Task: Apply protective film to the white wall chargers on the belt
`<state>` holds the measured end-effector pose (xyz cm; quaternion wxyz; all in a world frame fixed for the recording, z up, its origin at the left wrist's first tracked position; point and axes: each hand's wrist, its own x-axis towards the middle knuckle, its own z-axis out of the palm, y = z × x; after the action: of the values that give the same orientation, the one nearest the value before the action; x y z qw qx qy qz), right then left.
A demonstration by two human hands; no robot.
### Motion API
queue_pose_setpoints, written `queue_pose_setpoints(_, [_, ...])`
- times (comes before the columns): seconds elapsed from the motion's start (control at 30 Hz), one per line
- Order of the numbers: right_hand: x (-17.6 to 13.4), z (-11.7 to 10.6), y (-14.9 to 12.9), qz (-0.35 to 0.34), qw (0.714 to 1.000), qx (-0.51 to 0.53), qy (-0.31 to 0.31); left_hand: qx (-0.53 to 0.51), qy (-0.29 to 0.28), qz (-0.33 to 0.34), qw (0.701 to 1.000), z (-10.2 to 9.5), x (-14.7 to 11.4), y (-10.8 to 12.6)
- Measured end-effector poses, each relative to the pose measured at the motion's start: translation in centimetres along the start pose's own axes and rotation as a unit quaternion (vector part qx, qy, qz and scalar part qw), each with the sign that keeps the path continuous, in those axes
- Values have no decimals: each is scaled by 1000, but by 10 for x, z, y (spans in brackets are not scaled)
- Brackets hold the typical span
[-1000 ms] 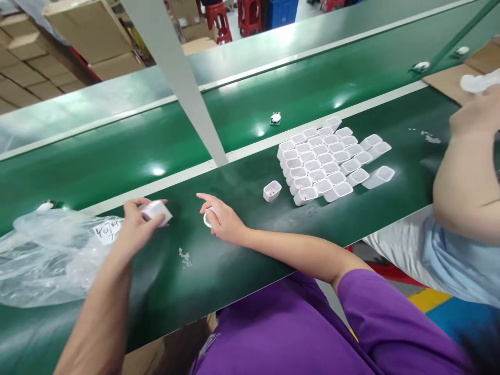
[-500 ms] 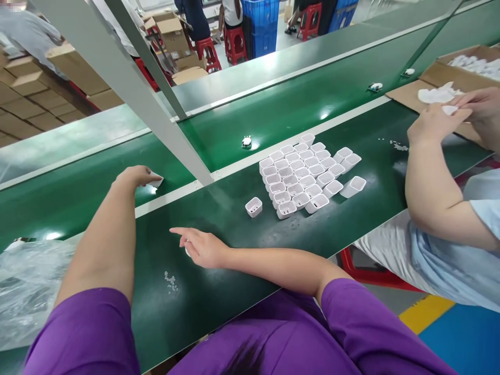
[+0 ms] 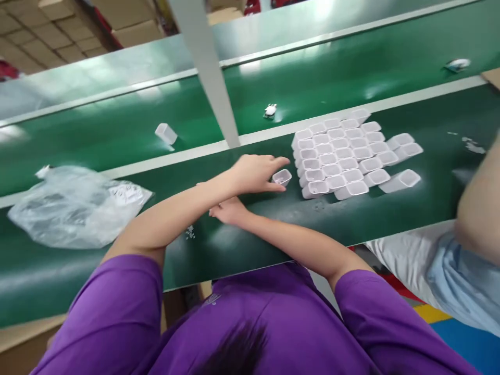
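Observation:
My left hand [image 3: 261,174] is reaching across to the right, thumb and fingers apart on either side of a small white plastic cup [image 3: 282,178]. Whether they touch it I cannot tell. Beneath my left forearm is my right hand [image 3: 229,212], largely covered by it. The lower fingers that show are curled, and what they hold is hidden. Many similar white cups [image 3: 344,153] stand upright in a tight block to the right. Small whitish bits [image 3: 190,232] lie on the dark green table [image 3: 250,245] near my right hand.
A clear plastic bag [image 3: 82,208] lies at the left. On the green belt [image 3: 128,122] behind are a tipped white cup [image 3: 166,134] and small white-topped parts [image 3: 270,110]. A grey post [image 3: 213,78] rises at the table's back edge. A co-worker's arm [image 3: 480,208] is at the right.
My left hand has let go of the white piece on the belt, where a cup now lies, and moved right to the lone cup. My right hand is now under my left forearm. The view has shifted.

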<state>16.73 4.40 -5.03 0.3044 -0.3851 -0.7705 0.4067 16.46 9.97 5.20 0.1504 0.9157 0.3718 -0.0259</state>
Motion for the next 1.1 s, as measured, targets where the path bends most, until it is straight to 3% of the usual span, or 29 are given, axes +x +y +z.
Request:
queue_pose_setpoints(0.1, [0, -2, 1, 36, 998, 40, -15, -18, -21, -2, 1000, 9, 10, -3])
queue_pose_setpoints(0.2, [-2, -4, -5, 53, 996, 72, -14, -167, 88, -48, 981, 1, -17, -33])
queue_pose_setpoints(0.23, [-3, -4, -8, 48, 996, 73, -18, -248, 134, -69, 957, -1, -32, -46])
queue_pose_setpoints(0.3, [-6, -4, -13, 34, 997, 54, -37, -412, 210, -122, 878, -2, -66, -72])
queue_pose_setpoints(0.37, [-9, -1, -16, 13, 998, -7, -65, -531, 257, -180, 787, 5, -101, -96])
queue_pose_setpoints(0.43, [-12, 4, -20, -18, 992, -85, -90, -595, 283, -229, 717, 17, -131, -113])
queue_pose_setpoints(0.5, [-14, 8, -24, -36, 980, -158, -111, -626, 298, -264, 671, 31, -152, -124])
queue_pose_setpoints(0.57, [-15, 10, -30, -35, 966, -217, -135, -638, 307, -287, 645, 42, -164, -129])
queue_pose_setpoints(0.63, [-14, 10, -37, -26, 952, -260, -162, -632, 320, -293, 642, 48, -167, -131])
queue_pose_setpoints(0.77, [-6, 12, -49, -36, 921, -328, -207, -592, 346, -284, 670, 52, -163, -130])
queue_pose_setpoints(1.1, [6, 12, -65, -117, 843, -453, -264, -573, 338, -259, 700, 55, -165, -127])
